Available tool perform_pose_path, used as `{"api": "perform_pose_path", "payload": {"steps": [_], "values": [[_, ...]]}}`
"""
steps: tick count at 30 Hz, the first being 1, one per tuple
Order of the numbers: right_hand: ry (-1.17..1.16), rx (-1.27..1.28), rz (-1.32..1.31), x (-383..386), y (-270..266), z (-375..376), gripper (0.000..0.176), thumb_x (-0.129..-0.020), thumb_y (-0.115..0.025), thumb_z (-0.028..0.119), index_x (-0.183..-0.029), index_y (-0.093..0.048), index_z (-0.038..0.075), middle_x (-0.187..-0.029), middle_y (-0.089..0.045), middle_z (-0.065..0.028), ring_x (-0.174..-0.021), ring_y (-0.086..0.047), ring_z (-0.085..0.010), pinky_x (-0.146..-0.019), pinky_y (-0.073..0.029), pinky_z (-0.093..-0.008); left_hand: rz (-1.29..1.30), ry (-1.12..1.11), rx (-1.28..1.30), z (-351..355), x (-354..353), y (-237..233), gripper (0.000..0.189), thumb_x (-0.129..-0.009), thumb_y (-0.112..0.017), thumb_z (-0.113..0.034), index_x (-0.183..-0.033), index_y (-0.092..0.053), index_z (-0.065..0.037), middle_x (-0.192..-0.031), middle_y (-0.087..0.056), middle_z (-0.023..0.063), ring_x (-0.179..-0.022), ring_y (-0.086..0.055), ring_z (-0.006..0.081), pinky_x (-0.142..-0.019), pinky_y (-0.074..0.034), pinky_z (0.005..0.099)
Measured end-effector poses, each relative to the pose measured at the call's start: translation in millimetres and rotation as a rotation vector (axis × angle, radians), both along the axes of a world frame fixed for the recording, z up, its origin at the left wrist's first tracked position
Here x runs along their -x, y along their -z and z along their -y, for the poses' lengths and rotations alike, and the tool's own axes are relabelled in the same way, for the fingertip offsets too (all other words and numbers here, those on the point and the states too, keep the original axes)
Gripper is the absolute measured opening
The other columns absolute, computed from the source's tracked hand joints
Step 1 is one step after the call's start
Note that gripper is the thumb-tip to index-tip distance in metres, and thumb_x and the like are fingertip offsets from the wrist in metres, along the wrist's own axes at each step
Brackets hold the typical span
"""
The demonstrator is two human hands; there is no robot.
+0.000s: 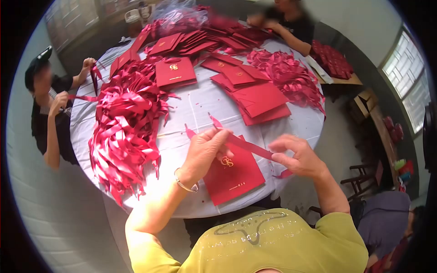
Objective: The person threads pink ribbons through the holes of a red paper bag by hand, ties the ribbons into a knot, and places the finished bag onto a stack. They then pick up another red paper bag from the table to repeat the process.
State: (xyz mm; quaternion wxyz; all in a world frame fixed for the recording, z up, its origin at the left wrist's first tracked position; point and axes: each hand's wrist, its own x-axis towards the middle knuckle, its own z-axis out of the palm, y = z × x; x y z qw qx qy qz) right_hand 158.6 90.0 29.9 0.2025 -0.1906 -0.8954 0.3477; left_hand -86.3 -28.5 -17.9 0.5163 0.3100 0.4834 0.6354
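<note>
A red ribbon [249, 146] is stretched between my two hands, above a red folder with gold lettering [236, 182]. My left hand [205, 152], with a bracelet at the wrist, pinches the ribbon near the folder's upper left corner. Pointed ribbon tails stick out beyond its fingers. At the other end, my right hand [298, 155] holds the ribbon between thumb and fingers, the fingers curved. The folder lies on the table just below my hands, its upper part partly covered by them. Another bit of ribbon [284, 174] shows under my right hand.
The round table's white cloth [182, 118] bears a big ribbon heap [123, 123] at left and another [287, 75] at right. Stacked red folders [257, 98] lie ahead, with more piled behind. One person [50, 100] handles ribbon at left; another [291, 27] sits at the far side.
</note>
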Motion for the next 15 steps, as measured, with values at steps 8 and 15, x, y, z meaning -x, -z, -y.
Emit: {"api": "perform_pose_path", "payload": {"steps": [8,15], "values": [[-0.090,-0.072,-0.463,86.2,26.8,19.9,0.020,-0.079,-0.073,0.007,-0.097,-0.069,0.000,-0.094,-0.066,-0.0149,-0.084,-0.065,-0.0268,-0.075,-0.051,-0.0334,-0.392,0.070,-0.115,2.8,-18.8,20.6,0.016,-0.092,-0.054,-0.004,-0.101,-0.067,-0.002,-0.076,-0.063,-0.0005,-0.064,-0.057,0.0048,-0.057,-0.051,0.0226],[0.155,0.560,-0.614,68.8,16.3,-3.6,0.020,-0.088,-0.065,-0.001,-0.108,-0.066,0.000,-0.081,-0.066,-0.0028,-0.065,-0.057,-0.0033,-0.055,-0.044,-0.0163,-1.534,-0.291,-0.388,2.7,-2.9,-10.2,0.035,-0.072,-0.077,-0.015,-0.103,-0.064,-0.004,-0.091,-0.067,0.0116,-0.087,-0.065,0.0259,-0.077,-0.051,0.0373]]}}
